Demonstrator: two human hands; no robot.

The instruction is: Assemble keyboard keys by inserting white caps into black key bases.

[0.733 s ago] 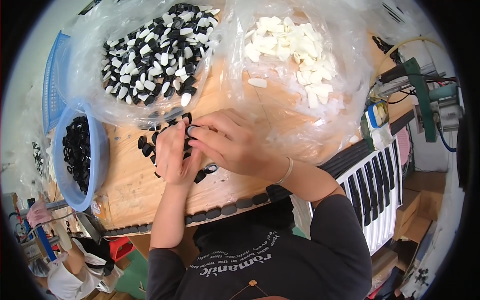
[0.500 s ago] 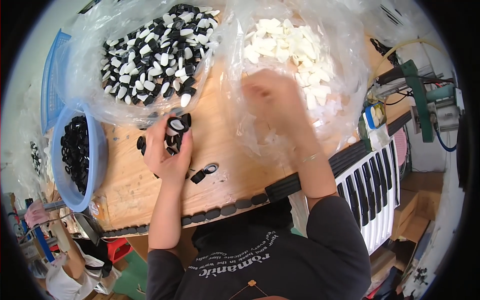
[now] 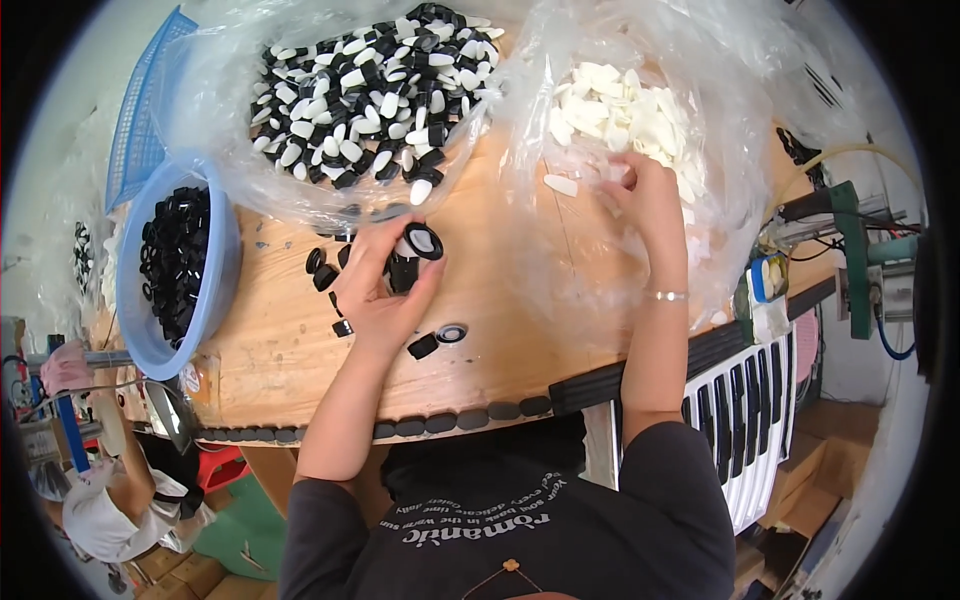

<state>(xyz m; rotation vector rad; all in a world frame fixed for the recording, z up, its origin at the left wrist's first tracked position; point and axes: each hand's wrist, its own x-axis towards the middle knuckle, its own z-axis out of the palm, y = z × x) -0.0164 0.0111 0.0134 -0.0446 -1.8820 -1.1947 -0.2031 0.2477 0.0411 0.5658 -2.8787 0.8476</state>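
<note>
My left hand (image 3: 380, 300) is closed round a black oval cap (image 3: 437, 246) with a pale grey-white inside, held upright between thumb and fingers just above the table. Behind and beside it lie several loose black caps (image 3: 323, 275). A black piece (image 3: 423, 346) and an oval ring (image 3: 452, 333) rest on the wood nearer me. Over the plastic bag at the right, my right hand (image 3: 650, 205) has its fingertips pinched together at the near edge of a pile of cream-coloured flat pieces (image 3: 615, 105). Whatever is between those fingertips is hidden. One cream piece (image 3: 562, 185) lies apart beside them.
A clear bag (image 3: 230, 190) at the back left holds many black-and-white caps (image 3: 375, 100). Black parts fill a blue basin (image 3: 228, 265), with a blue basket (image 3: 145, 110) behind it. Dark pads (image 3: 440, 424) line the table's front edge. A green-framed tool (image 3: 850, 260) stands right; another person sits lower left.
My right hand has moved right across the bag to the cream pile's near edge, its fingers now pinched there. My left hand keeps the black cap. The whole view has shifted slightly.
</note>
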